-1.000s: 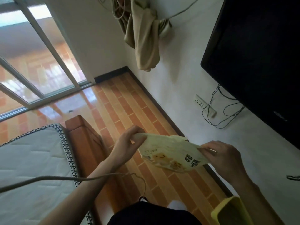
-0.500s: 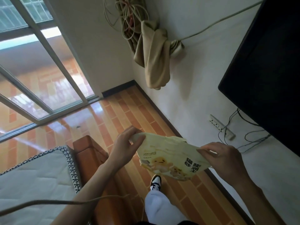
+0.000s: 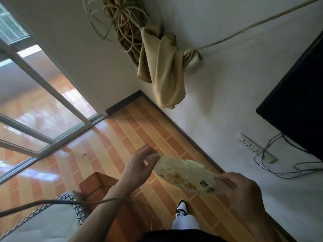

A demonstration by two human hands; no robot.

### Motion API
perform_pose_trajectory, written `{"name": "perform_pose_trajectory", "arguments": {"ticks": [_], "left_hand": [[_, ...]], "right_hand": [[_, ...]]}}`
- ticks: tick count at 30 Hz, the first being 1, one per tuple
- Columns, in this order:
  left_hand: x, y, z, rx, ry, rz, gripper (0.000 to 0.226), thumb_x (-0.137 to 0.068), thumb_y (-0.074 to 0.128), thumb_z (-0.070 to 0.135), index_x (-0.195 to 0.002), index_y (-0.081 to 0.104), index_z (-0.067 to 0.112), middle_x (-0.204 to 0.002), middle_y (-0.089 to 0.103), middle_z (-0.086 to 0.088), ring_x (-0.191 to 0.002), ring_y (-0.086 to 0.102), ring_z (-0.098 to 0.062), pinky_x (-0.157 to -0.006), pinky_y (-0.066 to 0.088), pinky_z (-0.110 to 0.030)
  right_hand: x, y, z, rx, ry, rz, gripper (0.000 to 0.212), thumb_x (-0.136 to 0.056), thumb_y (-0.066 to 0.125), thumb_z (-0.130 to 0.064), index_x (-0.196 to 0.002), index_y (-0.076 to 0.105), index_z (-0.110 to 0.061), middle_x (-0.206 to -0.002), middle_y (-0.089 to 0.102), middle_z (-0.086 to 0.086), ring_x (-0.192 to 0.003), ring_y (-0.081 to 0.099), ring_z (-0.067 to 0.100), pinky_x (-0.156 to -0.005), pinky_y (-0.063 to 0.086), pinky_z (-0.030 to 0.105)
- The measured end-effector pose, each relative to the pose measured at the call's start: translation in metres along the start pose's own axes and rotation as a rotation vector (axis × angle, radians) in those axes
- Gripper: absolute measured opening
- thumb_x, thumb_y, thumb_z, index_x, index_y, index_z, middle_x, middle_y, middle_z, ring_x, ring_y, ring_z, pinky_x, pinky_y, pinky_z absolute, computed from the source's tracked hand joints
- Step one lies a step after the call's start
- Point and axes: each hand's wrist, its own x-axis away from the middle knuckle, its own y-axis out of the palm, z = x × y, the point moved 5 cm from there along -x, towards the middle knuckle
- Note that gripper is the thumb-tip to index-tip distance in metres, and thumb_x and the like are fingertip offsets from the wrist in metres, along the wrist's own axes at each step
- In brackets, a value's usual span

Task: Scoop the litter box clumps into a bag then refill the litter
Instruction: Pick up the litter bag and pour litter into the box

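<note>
Right, both hands held the litter bag (image 3: 185, 173) crosswise above the floor: left hand (image 3: 139, 165) pinched one end, right hand (image 3: 243, 191) gripped the other.

Bare floor (image 3: 132, 142) ahead — bed corner (image 3: 97, 184) left.

A pale yellow bag (image 3: 185, 175) with printed pictures and dark lettering is held up over the brick-patterned floor (image 3: 139, 137). The left hand (image 3: 139, 165) pinches its left corner between thumb and fingertips; the right hand (image 3: 243, 191) grips its right end. Below, a white trouser leg and a dark-and-white shoe (image 3: 181, 209) stand on the floor. A mattress (image 3: 43, 222) on a wooden frame lies at lower left. Glass doors (image 3: 43, 110) fill the left. A beige cloth (image 3: 162, 70) and coiled cables (image 3: 122, 20) hang on the wall, with a dark screen (image 3: 297, 95) and a power strip (image 3: 251, 145) at right.
</note>
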Motion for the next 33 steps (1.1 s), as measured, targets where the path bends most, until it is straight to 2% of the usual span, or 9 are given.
{"name": "perform_pose_trajectory", "arguments": {"ticks": [3, 8, 13, 15, 18, 24, 27, 29, 33], "left_hand": [[-0.03, 0.0, -0.017, -0.006, 0.005, -0.007, 0.007, -0.099, 0.069, 0.022, -0.092, 0.07, 0.019, -0.09, 0.064, 0.011, -0.079, 0.064, -0.01, -0.064, 0.053, -0.031], [-0.075, 0.005, -0.048, 0.017, 0.009, -0.067, 0.011, -0.097, 0.064, 0.028, -0.092, 0.07, 0.02, -0.091, 0.064, 0.012, -0.079, 0.065, -0.01, -0.061, 0.056, -0.041], [-0.126, 0.023, -0.086, 0.053, 0.068, -0.175, 0.006, -0.097, 0.07, 0.017, -0.091, 0.071, 0.02, -0.091, 0.065, 0.014, -0.081, 0.065, -0.009, -0.063, 0.054, -0.029], [-0.147, 0.035, -0.107, 0.067, 0.064, -0.222, 0.01, -0.095, 0.074, 0.011, -0.091, 0.072, 0.021, -0.091, 0.066, 0.016, -0.083, 0.066, -0.009, -0.065, 0.052, -0.024], [-0.173, 0.058, -0.133, 0.087, 0.084, -0.307, 0.012, -0.094, 0.075, 0.011, -0.092, 0.072, 0.022, -0.091, 0.065, 0.017, -0.085, 0.066, -0.007, -0.068, 0.053, -0.025], [-0.217, 0.112, -0.166, 0.14, 0.102, -0.43, 0.012, -0.093, 0.077, 0.012, -0.091, 0.072, 0.023, -0.091, 0.067, 0.016, -0.084, 0.068, -0.008, -0.069, 0.057, -0.037], [-0.231, 0.143, -0.189, 0.15, 0.115, -0.444, 0.012, -0.093, 0.077, 0.012, -0.091, 0.072, 0.023, -0.091, 0.068, 0.015, -0.084, 0.068, -0.008, -0.068, 0.059, -0.04], [-0.235, 0.167, -0.209, 0.15, 0.115, -0.448, 0.011, -0.093, 0.077, 0.011, -0.091, 0.072, 0.021, -0.091, 0.068, 0.014, -0.084, 0.068, -0.009, -0.067, 0.059, -0.041], [-0.235, 0.219, -0.258, 0.149, 0.122, -0.437, 0.011, -0.095, 0.074, 0.012, -0.092, 0.072, 0.022, -0.091, 0.068, 0.012, -0.083, 0.068, -0.011, -0.066, 0.059, -0.042]], "right_hand": [[-0.02, 0.016, 0.005, 0.04, 0.083, 0.007, 0.01, -0.085, 0.073, -0.024, -0.088, 0.074, -0.014, -0.079, 0.071, -0.009, -0.064, 0.066, 0.002, -0.046, 0.045, 0.003], [-0.048, 0.037, 0.011, 0.146, 0.157, -0.003, 0.01, -0.085, 0.077, -0.024, -0.093, 0.076, -0.018, -0.083, 0.074, -0.01, -0.064, 0.069, 0.004, -0.045, 0.05, 0.009], [-0.065, 0.07, 0.027, 0.201, 0.275, 0.031, 0.017, -0.089, 0.071, -0.033, -0.103, 0.076, -0.025, -0.091, 0.074, -0.012, -0.073, 0.069, 0.001, -0.049, 0.055, 0.016], [-0.074, 0.081, 0.029, 0.267, 0.291, 0.063, 0.012, -0.086, 0.076, -0.026, -0.098, 0.078, -0.022, -0.086, 0.074, -0.01, -0.067, 0.066, 0.002, -0.046, 0.051, 0.014], [-0.087, 0.096, 0.042, 0.304, 0.336, 0.1, 0.01, -0.083, 0.08, -0.02, -0.093, 0.078, -0.021, -0.082, 0.074, -0.008, -0.064, 0.064, 0.002, -0.045, 0.051, 0.015], [-0.104, 0.125, 0.083, 0.325, 0.43, 0.187, 0.013, -0.08, 0.081, -0.015, -0.093, 0.079, -0.017, -0.077, 0.073, -0.006, -0.056, 0.062, 0.001, -0.04, 0.049, 0.016], [-0.111, 0.146, 0.116, 0.308, 0.439, 0.229, 0.013, -0.086, 0.072, -0.022, -0.095, 0.078, -0.016, -0.081, 0.075, -0.004, -0.059, 0.064, 0.001, -0.041, 0.051, 0.019], [-0.113, 0.163, 0.143, 0.287, 0.445, 0.24, 0.021, -0.089, 0.064, -0.031, -0.097, 0.078, -0.017, -0.081, 0.075, -0.005, -0.062, 0.066, 0.004, -0.044, 0.054, 0.024], [-0.116, 0.21, 0.203, 0.305, 0.431, 0.253, 0.018, -0.09, 0.067, -0.025, -0.1, 0.079, -0.016, -0.085, 0.075, -0.006, -0.068, 0.067, 0.006, -0.048, 0.055, 0.027]]}}
